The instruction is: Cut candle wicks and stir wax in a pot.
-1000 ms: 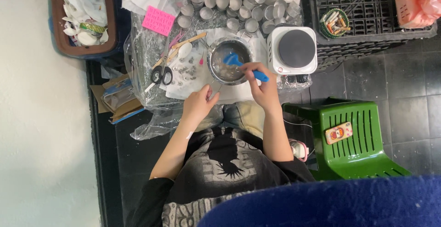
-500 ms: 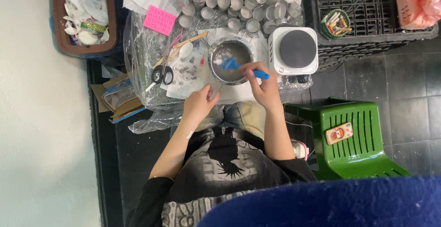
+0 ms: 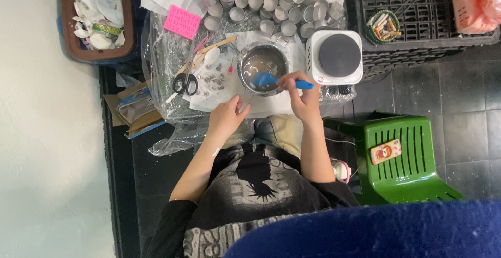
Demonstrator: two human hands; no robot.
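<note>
Our right hand (image 3: 301, 97) pinched the spatula (image 3: 271, 80) in the pot (image 3: 262, 69); our left hand (image 3: 225, 117), at seven o'clock, hid the handle; its grip we couldn't tell.

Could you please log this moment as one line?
right hand: grips blue spatula in round metal pot | left hand: at pot handle

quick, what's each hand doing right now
Left hand: closed on the pot handle, as far as can be seen.
Right hand: closed on the blue spatula in the metal pot.
</note>
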